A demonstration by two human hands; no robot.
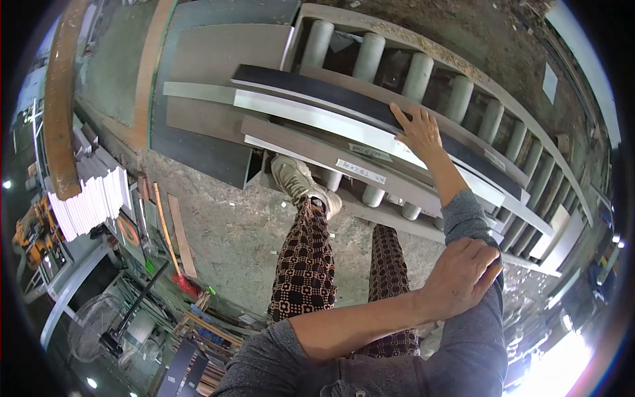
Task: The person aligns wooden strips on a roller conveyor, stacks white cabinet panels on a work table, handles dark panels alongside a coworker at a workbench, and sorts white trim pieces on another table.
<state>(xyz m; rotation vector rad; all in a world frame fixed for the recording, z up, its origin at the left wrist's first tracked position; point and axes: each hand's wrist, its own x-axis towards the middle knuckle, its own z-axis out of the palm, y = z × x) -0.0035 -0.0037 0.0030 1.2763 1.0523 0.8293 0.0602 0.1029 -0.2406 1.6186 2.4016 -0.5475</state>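
Black board [297, 81], one: lay lengthwise on the roller conveyor [397, 30], under the wide-spread fingers of your right hand [419, 132]. White board [317, 115], one: lay alongside, nearer you, below that hand's thumb. Your left hand [460, 274], one: fingers curled at the right sleeve [466, 221]; whether they gripped cloth, you could not tell. Standing fan [96, 327], one: well apart.

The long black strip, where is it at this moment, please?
In the head view, the long black strip slants from upper centre-left towards the right along the roller conveyor, just beyond the white strip, under the right hand.
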